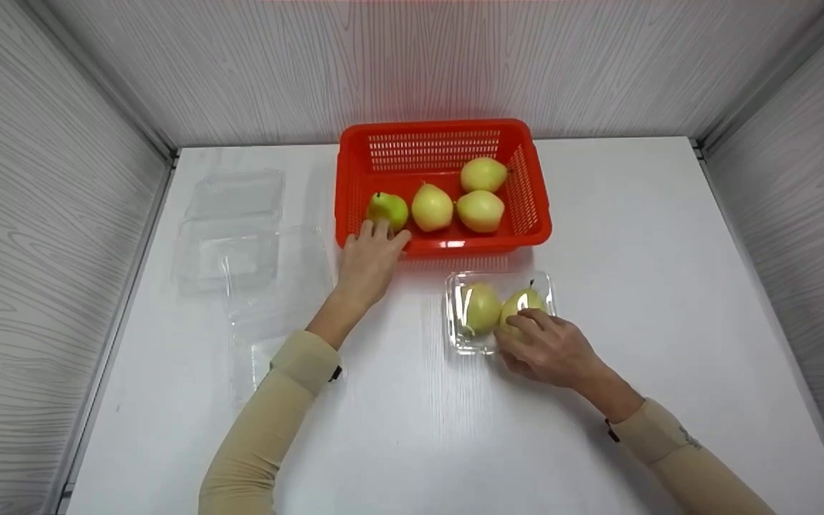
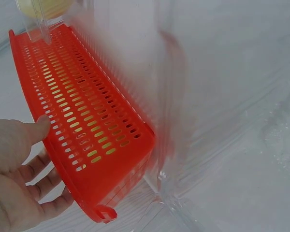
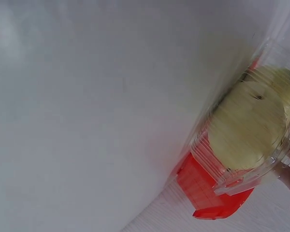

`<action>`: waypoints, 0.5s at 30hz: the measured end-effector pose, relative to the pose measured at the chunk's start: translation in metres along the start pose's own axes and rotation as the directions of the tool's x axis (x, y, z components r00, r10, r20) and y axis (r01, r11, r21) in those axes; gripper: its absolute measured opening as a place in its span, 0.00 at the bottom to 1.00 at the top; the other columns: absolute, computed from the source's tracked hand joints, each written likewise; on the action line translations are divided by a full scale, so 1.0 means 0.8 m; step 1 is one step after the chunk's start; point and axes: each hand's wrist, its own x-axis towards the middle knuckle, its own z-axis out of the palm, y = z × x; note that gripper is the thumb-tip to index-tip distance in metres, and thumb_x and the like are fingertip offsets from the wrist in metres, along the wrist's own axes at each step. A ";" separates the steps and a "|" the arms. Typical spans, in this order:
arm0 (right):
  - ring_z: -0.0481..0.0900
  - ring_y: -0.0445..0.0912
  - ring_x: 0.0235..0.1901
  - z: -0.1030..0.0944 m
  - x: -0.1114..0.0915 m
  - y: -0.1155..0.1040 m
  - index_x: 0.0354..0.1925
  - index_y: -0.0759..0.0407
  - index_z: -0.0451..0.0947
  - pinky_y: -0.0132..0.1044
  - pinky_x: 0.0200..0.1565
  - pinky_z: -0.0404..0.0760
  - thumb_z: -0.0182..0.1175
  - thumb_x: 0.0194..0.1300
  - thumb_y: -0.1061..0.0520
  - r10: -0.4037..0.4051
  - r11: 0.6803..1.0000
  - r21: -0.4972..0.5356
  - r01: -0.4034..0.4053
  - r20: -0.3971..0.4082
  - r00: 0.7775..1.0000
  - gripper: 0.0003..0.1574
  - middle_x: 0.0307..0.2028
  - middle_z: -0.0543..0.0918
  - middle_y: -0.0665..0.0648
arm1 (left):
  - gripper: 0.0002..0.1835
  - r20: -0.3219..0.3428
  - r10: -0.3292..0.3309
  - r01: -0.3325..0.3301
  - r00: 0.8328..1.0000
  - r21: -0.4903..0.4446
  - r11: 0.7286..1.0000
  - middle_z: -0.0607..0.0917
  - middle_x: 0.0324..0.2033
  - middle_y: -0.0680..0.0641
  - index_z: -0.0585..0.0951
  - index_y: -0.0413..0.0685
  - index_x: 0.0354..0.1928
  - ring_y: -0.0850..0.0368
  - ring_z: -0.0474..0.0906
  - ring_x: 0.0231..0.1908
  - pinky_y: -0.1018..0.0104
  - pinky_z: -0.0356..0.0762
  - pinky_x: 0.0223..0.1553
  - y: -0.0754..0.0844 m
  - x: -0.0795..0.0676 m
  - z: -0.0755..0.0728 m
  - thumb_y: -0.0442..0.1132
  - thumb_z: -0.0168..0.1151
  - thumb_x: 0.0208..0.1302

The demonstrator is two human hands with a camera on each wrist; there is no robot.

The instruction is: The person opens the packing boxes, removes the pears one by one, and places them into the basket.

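Note:
My left hand [image 1: 369, 265] reaches over the front rim of a red basket [image 1: 448, 247], its fingertips beside a green pear [image 1: 388, 207]. In the left wrist view its fingers are spread and loosely bent along the rim, and that pear is hidden behind the wall. A clear plastic box [image 1: 458, 345] stands in front of the basket with two yellow pears inside. The left one [image 1: 480, 309] lies free of the hands. Over the right-hand pear [image 1: 524, 302], my right hand [image 1: 544, 350] has its fingers curled, holding it in the box.
Three yellow pears, including one in the middle [image 1: 432, 208], lie in the basket beside the green one. Several clear plastic boxes and lids [image 1: 237, 197] are on the left of the white table [image 1: 419, 429]. Wood-grained panels [image 1: 433, 64] enclose the back and sides.

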 end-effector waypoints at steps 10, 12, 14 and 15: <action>0.86 0.52 0.36 0.003 0.011 -0.008 0.45 0.51 0.85 0.37 0.22 0.87 0.58 0.72 0.48 -0.010 1.000 0.009 0.010 0.005 1.000 0.13 0.38 0.87 0.55 | 0.12 0.004 -0.003 0.003 1.000 0.008 1.000 0.84 0.54 0.38 0.82 0.56 0.57 0.38 0.79 0.55 0.44 0.86 0.48 0.000 0.001 0.000 0.43 0.63 0.75; 0.86 0.51 0.36 0.003 0.012 -0.009 0.45 0.51 0.86 0.37 0.22 0.87 0.58 0.72 0.48 -0.013 1.000 0.010 0.013 0.000 1.000 0.13 0.38 0.87 0.55 | 0.12 0.000 -0.002 0.002 1.000 0.008 1.000 0.84 0.54 0.38 0.82 0.56 0.56 0.37 0.79 0.55 0.44 0.86 0.47 0.000 0.001 0.000 0.43 0.64 0.75; 0.86 0.51 0.36 0.003 0.014 -0.011 0.45 0.51 0.86 0.37 0.22 0.87 0.59 0.71 0.48 -0.017 1.000 0.009 0.017 -0.007 1.000 0.13 0.38 0.87 0.55 | 0.12 -0.004 -0.003 0.003 1.000 0.013 1.000 0.84 0.53 0.38 0.82 0.56 0.56 0.38 0.80 0.54 0.45 0.86 0.47 0.000 0.001 0.000 0.43 0.65 0.74; 0.86 0.51 0.36 0.004 0.015 -0.011 0.45 0.51 0.86 0.37 0.22 0.87 0.59 0.71 0.48 -0.019 1.000 0.005 0.019 -0.009 1.000 0.13 0.38 0.87 0.55 | 0.12 -0.006 -0.003 0.003 1.000 0.016 1.000 0.85 0.53 0.38 0.82 0.56 0.56 0.38 0.80 0.54 0.45 0.86 0.47 0.000 0.000 0.000 0.43 0.66 0.73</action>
